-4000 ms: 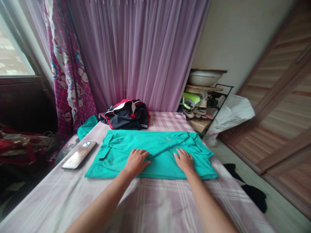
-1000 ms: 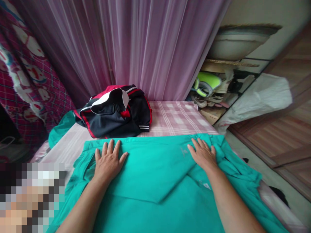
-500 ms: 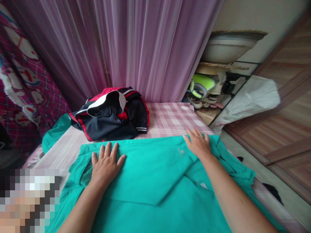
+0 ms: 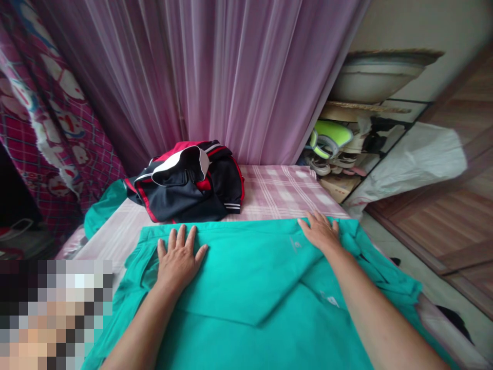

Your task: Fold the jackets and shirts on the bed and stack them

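A teal garment [image 4: 246, 288] lies spread over the checked cloth, with one part folded over and small pale logos showing. My left hand [image 4: 179, 259] rests flat on its left side, fingers spread toward the far edge. Near the far right corner, my right hand [image 4: 320, 231] presses on the fabric with its fingers apart, the tips reaching the edge. Neither hand grips anything. Beyond the garment sits a crumpled heap of dark navy, red and white clothing [image 4: 188, 192], apart from both hands.
A pink checked cloth [image 4: 277, 190] covers the surface. Purple curtains [image 4: 231, 77] hang behind it. At right stand a shelf with shoes and a lime-green visor [image 4: 335, 134], a white plastic bag [image 4: 419, 159] and a wooden door [image 4: 447, 221]. More teal fabric [image 4: 103, 208] lies at left.
The view has swung slightly left, so everything sits further right in the picture. Both hands stay on the teal garment, the right one with its fingers a little more bent.
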Action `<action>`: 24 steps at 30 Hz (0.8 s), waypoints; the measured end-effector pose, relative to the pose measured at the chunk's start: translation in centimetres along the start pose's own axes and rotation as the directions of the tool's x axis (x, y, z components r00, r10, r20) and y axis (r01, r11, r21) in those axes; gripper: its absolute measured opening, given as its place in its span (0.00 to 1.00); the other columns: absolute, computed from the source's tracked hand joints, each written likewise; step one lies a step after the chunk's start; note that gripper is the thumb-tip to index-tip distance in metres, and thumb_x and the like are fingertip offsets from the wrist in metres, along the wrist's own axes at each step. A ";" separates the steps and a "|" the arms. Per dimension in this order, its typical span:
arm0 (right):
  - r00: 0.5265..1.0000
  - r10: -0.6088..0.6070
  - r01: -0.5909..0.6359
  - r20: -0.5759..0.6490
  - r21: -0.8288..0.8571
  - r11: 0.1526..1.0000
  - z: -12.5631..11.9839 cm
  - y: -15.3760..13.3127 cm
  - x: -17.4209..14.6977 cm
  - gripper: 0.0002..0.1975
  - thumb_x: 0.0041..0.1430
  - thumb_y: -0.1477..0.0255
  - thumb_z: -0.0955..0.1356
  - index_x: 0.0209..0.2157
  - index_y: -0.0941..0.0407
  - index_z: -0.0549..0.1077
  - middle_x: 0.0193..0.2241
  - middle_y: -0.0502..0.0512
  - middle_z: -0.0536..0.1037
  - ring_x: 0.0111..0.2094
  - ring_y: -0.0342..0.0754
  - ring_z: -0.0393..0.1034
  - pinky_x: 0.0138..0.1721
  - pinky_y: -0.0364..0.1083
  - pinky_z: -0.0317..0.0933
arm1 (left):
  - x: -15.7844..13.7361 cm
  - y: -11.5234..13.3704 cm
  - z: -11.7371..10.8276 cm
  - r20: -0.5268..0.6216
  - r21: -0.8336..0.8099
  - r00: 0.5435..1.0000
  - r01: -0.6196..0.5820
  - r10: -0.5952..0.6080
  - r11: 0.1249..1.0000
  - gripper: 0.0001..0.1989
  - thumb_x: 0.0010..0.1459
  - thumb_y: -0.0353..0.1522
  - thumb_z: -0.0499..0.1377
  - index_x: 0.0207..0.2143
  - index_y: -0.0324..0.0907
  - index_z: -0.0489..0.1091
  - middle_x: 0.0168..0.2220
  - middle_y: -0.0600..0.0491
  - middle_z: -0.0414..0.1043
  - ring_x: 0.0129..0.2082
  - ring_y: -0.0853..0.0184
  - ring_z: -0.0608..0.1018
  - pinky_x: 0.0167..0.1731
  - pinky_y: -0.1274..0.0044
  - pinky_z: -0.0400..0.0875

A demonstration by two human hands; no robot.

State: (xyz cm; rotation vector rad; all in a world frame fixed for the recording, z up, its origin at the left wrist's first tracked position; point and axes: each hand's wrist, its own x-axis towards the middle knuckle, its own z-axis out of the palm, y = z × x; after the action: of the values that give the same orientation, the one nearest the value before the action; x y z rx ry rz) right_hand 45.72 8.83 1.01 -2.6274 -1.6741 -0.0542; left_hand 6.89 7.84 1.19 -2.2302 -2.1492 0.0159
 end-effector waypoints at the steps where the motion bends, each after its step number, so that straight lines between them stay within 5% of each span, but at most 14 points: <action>1: 0.999 -0.027 0.028 -0.042 0.015 0.999 -0.2 -0.7 -0.4 0.31 0.68 0.57 0.51 0.66 0.55 0.60 0.68 0.62 0.57 0.68 0.57 0.48 0.65 0.66 0.41 | 0.0 0.0 0.0 -0.001 -0.004 1.000 0.002 -0.002 1.000 0.34 0.66 0.49 0.46 0.70 0.45 0.49 0.71 0.44 0.47 0.70 0.48 0.51 0.65 0.49 0.46; 5: 0.980 -0.191 0.193 -0.048 0.044 0.980 0.2 -4.0 -2.8 0.30 0.69 0.58 0.51 0.67 0.51 0.58 0.69 0.57 0.56 0.69 0.54 0.46 0.66 0.65 0.41 | 0.0 0.0 -0.1 0.005 -0.014 1.000 0.008 -0.008 1.000 0.34 0.66 0.49 0.46 0.70 0.46 0.49 0.71 0.45 0.46 0.70 0.48 0.50 0.65 0.49 0.45; 10: 0.975 -0.205 0.205 0.087 0.013 0.979 0.9 -5.8 -4.3 0.28 0.70 0.59 0.52 0.67 0.50 0.58 0.69 0.57 0.55 0.69 0.54 0.46 0.66 0.65 0.42 | -0.1 0.1 -0.1 0.014 -0.031 1.000 0.006 -0.006 0.999 0.35 0.66 0.50 0.46 0.70 0.46 0.49 0.71 0.44 0.46 0.70 0.48 0.50 0.65 0.49 0.44; 18: 0.939 -0.297 0.312 -0.173 0.070 0.948 1.4 -5.6 -6.5 0.28 0.69 0.60 0.52 0.65 0.49 0.62 0.67 0.57 0.60 0.68 0.56 0.50 0.65 0.66 0.44 | -0.2 0.0 0.1 -0.012 -0.092 1.000 -0.007 0.006 0.996 0.35 0.65 0.51 0.45 0.69 0.45 0.51 0.71 0.43 0.47 0.70 0.47 0.51 0.65 0.49 0.42; 24: 0.932 -0.358 0.361 -0.063 0.069 0.930 2.6 -6.3 -8.3 0.27 0.67 0.60 0.55 0.63 0.50 0.66 0.65 0.58 0.64 0.65 0.56 0.56 0.63 0.63 0.49 | -0.3 0.0 0.5 -0.021 -0.125 1.000 -0.008 0.006 0.992 0.35 0.65 0.51 0.45 0.70 0.46 0.50 0.71 0.44 0.47 0.70 0.47 0.50 0.65 0.49 0.42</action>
State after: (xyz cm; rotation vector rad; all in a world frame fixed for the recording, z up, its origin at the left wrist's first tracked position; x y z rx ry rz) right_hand 36.54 4.12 -1.88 -2.2108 -2.0701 -0.0566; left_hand 6.81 7.57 0.74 -2.2925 -2.1897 -0.1457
